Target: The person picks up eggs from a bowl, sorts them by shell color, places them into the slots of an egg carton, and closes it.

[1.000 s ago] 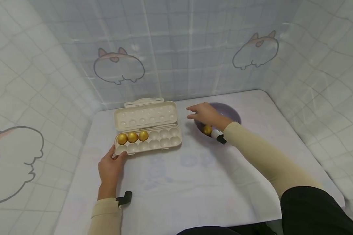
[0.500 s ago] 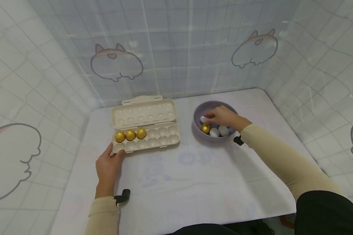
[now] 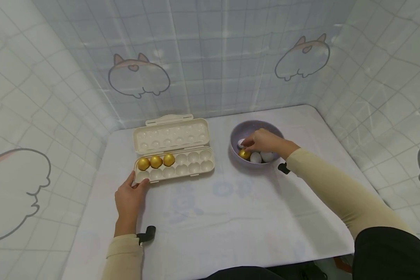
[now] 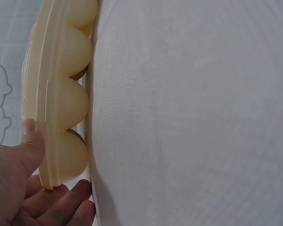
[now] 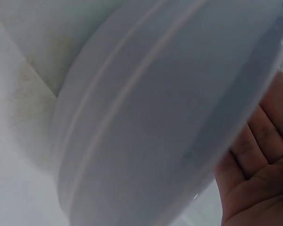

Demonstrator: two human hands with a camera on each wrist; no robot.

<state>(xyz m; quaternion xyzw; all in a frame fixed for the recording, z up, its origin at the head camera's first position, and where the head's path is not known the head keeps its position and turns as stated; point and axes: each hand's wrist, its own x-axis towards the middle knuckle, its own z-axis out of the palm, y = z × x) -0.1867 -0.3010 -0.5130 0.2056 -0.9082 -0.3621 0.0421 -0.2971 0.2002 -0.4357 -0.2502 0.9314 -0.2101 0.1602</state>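
Observation:
My left hand (image 3: 128, 198) holds the near left corner of a cream plastic egg carton (image 3: 171, 174), thumb at the front edge and fingers round the end. In the left wrist view the thumb lies on the rim of the carton (image 4: 68, 103). Several golden eggs (image 3: 156, 161) fill the left part of its back row. My right hand (image 3: 266, 140) reaches into a purple bowl (image 3: 238, 132), its fingertips at a golden egg (image 3: 244, 155); whether they pinch it is unclear. In the right wrist view the bowl wall (image 5: 146, 117) hides the fingertips of the hand (image 5: 259, 165).
Several white eggs (image 3: 255, 158) lie in the bowl. The carton's lid (image 3: 171, 136) is hinged back towards the rear wall. A pale cloth (image 3: 210, 217) covers the table, with tiled-pattern sheets (image 3: 210, 77) round its back and sides.
My right hand has come from left of the bowl into it, first to a white egg, then slightly nearer me to the golden egg. The left hand keeps its hold on the carton.

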